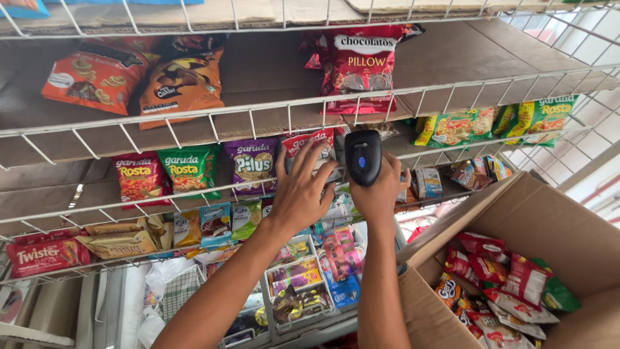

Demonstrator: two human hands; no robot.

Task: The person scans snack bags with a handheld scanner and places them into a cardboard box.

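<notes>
Right hand (381,187) closed around black handheld barcode scanner (362,157), raised in front of white wire shelf rack (194,123). Scanner long axis near vertical, head up, nose aimed at rack's middle tier. Left hand (300,190) open, fingers spread, touching red snack packet (310,145) on that tier, just left of scanner. Packet stands on rack, apparently mid-scan. Cardboard box (516,207) right of rack, below it, holds many loose snack packets; much apparently left.

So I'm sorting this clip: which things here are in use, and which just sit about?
In use:
right hand holding black handheld scanner
left hand on red snack packet

Sitting about:
open cardboard box of packets
purple snack bag
white wire shelf
</notes>
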